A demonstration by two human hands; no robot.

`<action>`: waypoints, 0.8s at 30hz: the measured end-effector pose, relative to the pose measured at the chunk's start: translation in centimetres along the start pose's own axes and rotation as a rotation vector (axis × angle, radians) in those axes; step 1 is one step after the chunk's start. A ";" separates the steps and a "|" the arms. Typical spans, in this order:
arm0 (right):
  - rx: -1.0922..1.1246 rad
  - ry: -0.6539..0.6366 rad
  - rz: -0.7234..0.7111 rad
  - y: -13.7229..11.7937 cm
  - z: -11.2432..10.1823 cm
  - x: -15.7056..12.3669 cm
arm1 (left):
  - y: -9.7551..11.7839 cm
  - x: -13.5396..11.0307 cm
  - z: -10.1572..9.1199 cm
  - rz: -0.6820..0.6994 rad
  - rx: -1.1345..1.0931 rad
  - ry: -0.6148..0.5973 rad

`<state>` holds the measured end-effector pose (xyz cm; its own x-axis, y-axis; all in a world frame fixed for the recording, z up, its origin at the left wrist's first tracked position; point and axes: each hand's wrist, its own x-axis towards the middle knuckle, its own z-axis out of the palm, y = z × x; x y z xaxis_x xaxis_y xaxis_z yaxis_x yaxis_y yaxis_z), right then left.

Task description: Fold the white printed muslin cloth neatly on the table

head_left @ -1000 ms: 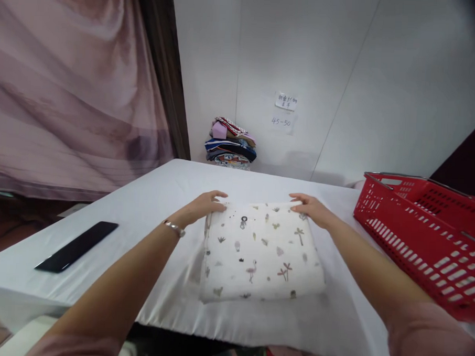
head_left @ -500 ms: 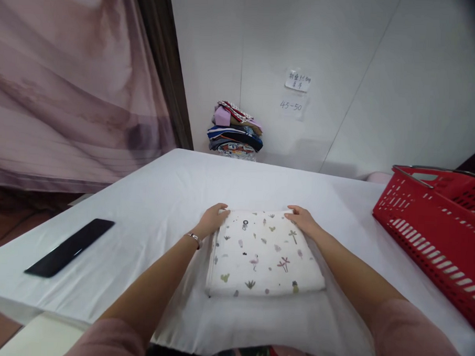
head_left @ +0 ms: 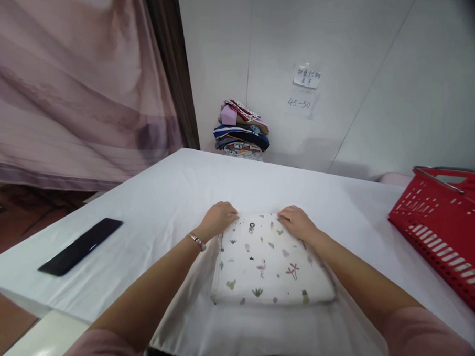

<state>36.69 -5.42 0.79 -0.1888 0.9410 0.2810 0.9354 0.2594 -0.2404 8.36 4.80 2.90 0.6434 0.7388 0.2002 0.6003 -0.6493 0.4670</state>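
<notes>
A folded white cloth (head_left: 271, 263) lies on the table before me, printed with small flamingos, palms, pineapples and leaves. My left hand (head_left: 217, 219) is closed on its far left corner, thumb on top. At the far right corner, my right hand (head_left: 297, 222) grips the same edge with fingers curled over. Both hands' fingertips are partly hidden by the cloth. A bracelet circles my left wrist.
White fabric covers the table (head_left: 154, 190). A black phone-like slab (head_left: 81, 246) lies at left, and a red perforated basket (head_left: 444, 224) stands at right. Folded fabrics (head_left: 243, 128) are stacked by the wall, beneath paper notes (head_left: 304, 89). A pink curtain (head_left: 80, 87) hangs at left.
My fingers have curled in and closed on the cloth's far corners, and the hands have come slightly nearer each other. The whole view has shifted a little.
</notes>
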 end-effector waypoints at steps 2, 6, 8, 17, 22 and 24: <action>-0.035 -0.006 -0.021 0.0 0.3 0.3 | -0.1 0.0 0.2 0.010 0.085 -0.041; -0.091 0.005 -0.032 -0.2 0.4 0.2 | -0.2 0.0 0.5 0.013 0.167 -0.029; -0.104 0.015 -0.027 -0.5 0.3 0.0 | -0.1 -0.1 0.6 0.014 0.186 -0.008; 0.024 0.064 0.023 0.2 0.8 -0.2 | -0.8 -1.2 0.1 -0.053 0.122 0.032; 0.029 0.047 0.049 0.7 0.7 -0.2 | -0.6 -1.3 0.1 -0.099 0.076 -0.003; 0.040 0.045 0.057 0.6 0.6 -0.1 | -0.5 -1.2 0.0 -0.099 0.064 0.003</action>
<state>37.07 -5.29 0.07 -0.1210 0.9439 0.3072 0.9314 0.2150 -0.2938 7.31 4.23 2.45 0.5781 0.8004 0.1587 0.6899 -0.5833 0.4286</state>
